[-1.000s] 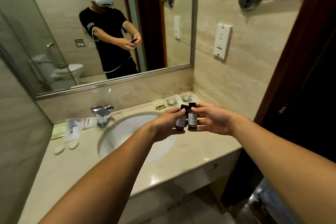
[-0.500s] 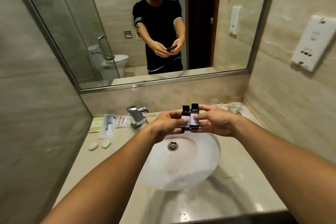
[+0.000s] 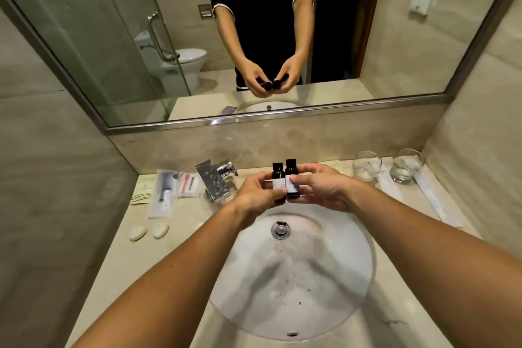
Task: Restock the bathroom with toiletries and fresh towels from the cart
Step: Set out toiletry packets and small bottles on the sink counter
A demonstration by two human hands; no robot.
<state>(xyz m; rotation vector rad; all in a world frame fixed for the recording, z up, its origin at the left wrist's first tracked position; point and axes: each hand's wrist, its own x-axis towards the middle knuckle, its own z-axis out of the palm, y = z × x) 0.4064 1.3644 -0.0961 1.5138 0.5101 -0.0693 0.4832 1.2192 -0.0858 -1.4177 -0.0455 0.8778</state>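
Two small dark bottles stand upright side by side, touching, held above the far rim of the sink [image 3: 364,237]. The left hand [image 3: 255,196] pinches the left bottle [image 3: 278,179] with fingers curled round its label; the right hand [image 3: 319,188] holds the right bottle [image 3: 291,178] the same way, its thumb across the front. Each bottle's long axis runs vertical, cap up, so setting them down means lowering them straight onto the counter [image 3: 180,223] without tipping. The open spot probably lies just beyond the hands, along the far strip of counter between the tap [image 3: 214,182] on the left and the two glasses [image 3: 367,165] on the right. That strip is a short reach forward for either hand, the right being slightly nearer the glasses. Wrapped toiletries [image 3: 165,192] and two soaps [image 3: 149,232] already lie at far left beside the tap. No towels are in view.
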